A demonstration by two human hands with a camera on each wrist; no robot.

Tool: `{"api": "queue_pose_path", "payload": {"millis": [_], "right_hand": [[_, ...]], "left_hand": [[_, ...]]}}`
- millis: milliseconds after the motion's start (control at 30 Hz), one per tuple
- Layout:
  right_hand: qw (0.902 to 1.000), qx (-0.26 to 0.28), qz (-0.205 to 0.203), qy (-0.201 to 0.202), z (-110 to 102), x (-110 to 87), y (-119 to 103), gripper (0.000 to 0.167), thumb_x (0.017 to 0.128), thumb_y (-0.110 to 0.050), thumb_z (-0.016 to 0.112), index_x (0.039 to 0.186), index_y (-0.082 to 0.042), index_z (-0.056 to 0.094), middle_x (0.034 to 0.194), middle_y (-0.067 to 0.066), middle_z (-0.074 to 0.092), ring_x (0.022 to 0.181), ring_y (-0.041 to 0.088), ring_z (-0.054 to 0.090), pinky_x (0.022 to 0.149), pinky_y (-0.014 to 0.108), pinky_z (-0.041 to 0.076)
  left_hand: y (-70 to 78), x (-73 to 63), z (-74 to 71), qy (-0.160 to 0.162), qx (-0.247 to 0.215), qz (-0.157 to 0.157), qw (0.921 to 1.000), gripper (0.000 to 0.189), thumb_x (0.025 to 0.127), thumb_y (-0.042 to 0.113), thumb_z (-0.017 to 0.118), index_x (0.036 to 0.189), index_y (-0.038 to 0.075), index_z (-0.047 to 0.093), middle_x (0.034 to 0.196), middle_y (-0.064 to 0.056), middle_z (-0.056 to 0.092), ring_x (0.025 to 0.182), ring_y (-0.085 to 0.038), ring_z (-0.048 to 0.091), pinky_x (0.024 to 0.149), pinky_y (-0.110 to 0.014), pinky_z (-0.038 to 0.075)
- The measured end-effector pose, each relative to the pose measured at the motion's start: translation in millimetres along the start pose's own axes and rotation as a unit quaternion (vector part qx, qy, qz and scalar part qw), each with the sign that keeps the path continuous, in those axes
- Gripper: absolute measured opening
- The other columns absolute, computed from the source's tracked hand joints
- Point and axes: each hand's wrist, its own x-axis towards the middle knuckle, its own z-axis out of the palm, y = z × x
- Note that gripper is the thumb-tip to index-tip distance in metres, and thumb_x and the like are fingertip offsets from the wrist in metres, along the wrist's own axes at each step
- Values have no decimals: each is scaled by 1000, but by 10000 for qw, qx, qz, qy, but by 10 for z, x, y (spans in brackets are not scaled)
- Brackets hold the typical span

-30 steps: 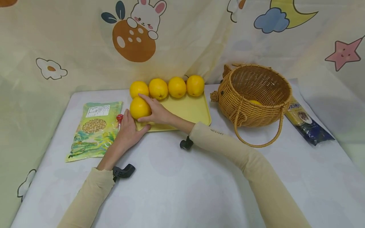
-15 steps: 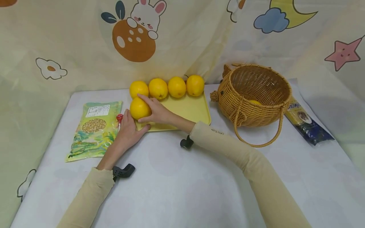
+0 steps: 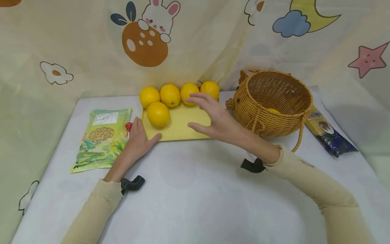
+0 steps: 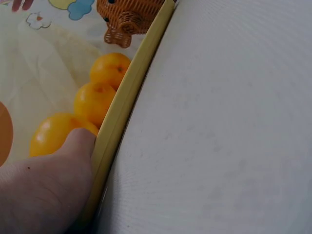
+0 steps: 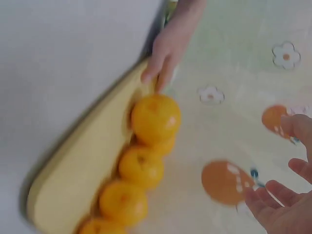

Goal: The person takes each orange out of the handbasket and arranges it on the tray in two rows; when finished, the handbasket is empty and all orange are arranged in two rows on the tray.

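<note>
In the head view a shallow yellow tray bears a back row of several oranges, with one more orange in front of the row's left end. My left hand rests at the tray's front left corner, fingers along the left side and thumb over the front rim. The left wrist view shows that thumb beside the rim. Above the tray's right part hovers my right hand, fingers spread and holding nothing. It covers part of the tray and of the oranges at right.
A woven basket shaped like an animal stands right of the tray, a yellow-orange fruit inside. Beyond it lies a blue and gold packet. Left of the tray are a green bag and a red lollipop.
My right hand has let go of the front orange and moved right toward the basket. That orange now sits slightly further right on the tray. The left hand has stayed in place.
</note>
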Motion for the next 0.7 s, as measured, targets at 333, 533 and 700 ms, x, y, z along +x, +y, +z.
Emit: {"api": "queue_pose_path", "payload": {"millis": [333,533,700], "right_hand": [[9831,311,1687,641,-1053,-380,360,49,89,-7,68,135,-6,52,133,6,53,113,-1,54,90,9,48],[9520,39,3058,-106,-1622,-297,772,45,94,-36,61,135,-17,54,134,3,54,127,15,50,109,31,42],[9340,-469,3264,-1374,-1985,-177,1230,46,96,-40,57,136,-20,53,131,-1,55,117,8,49,102,32,41]], "left_hand": [[-12,7,-27,32,42,-41,10000,110,91,59,52,151,-6,-13,160,-22,-19,150,-43,-5,121,-57,8],[8,15,-7,-4,23,-16,10000,110,91,59,52,151,-6,-13,160,-23,-18,149,-44,-4,121,-58,8],[1,12,16,67,-9,20,10000,109,91,58,52,151,-7,-12,160,-23,-17,149,-44,-4,121,-58,8]]}}
